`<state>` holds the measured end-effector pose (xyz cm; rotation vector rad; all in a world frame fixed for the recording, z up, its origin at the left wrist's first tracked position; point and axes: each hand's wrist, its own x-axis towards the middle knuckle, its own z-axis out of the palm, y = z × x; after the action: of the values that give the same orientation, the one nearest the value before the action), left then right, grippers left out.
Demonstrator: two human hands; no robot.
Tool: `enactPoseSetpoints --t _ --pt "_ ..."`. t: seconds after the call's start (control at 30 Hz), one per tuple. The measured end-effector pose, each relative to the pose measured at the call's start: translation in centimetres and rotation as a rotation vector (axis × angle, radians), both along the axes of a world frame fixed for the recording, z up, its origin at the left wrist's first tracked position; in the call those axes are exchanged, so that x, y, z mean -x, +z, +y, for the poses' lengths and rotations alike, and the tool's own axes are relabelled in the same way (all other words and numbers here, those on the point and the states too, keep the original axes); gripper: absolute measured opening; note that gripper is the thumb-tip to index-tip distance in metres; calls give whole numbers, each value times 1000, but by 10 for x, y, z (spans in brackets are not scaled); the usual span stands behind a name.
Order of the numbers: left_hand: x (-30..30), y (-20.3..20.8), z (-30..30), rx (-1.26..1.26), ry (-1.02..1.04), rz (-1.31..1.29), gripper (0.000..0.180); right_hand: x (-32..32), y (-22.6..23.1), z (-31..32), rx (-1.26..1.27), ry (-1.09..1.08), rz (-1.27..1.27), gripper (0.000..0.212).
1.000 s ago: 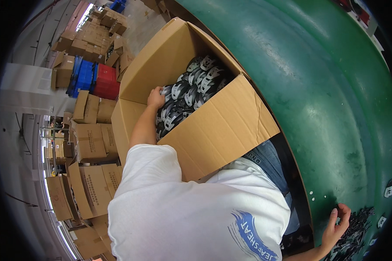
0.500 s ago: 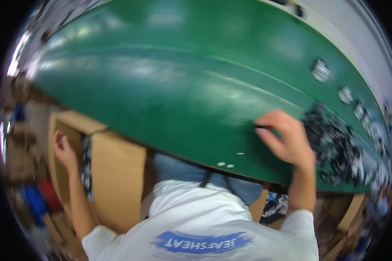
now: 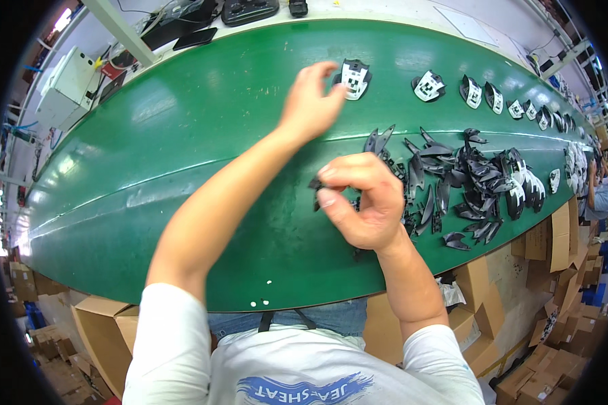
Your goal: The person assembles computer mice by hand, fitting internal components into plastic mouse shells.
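My left hand (image 3: 312,101) reaches far over the green table, its fingers curved and apart at the left edge of a black and white shell (image 3: 355,79) that looks like a computer mouse base. The fingers look near or touching it, and nothing is lifted. My right hand (image 3: 366,200), closer to me, pinches a small black plastic part (image 3: 316,194) between thumb and fingertips. Beside and behind that hand spreads a loose pile of curved black plastic pieces (image 3: 476,172).
More black and white shells (image 3: 429,86) run in a row toward the far right. A few white bits (image 3: 261,303) lie by the near edge of the green table (image 3: 203,270). Cardboard boxes (image 3: 105,337) stand below it. A person (image 3: 600,192) works at far right.
My left hand has come up from the cardboard box at the left to the shell on the table. The right hand still pinches the black part. The view has swung right.
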<state>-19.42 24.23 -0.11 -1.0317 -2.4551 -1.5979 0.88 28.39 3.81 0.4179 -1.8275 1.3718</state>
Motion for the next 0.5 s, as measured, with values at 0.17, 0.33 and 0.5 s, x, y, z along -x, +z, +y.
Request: enactPoseSetpoints --t 0.17,0.33,0.5 --pt "1 -18 91 402 234 173 87 -2 -4 22 124 -209 54 27" --pt "-1 -1 15 -259 -210 -760 89 -2 -3 19 203 -290 -71 26" --pt "-68 33 -121 -719 -560 -1327 58 -7 5 14 165 -221 -289 23"
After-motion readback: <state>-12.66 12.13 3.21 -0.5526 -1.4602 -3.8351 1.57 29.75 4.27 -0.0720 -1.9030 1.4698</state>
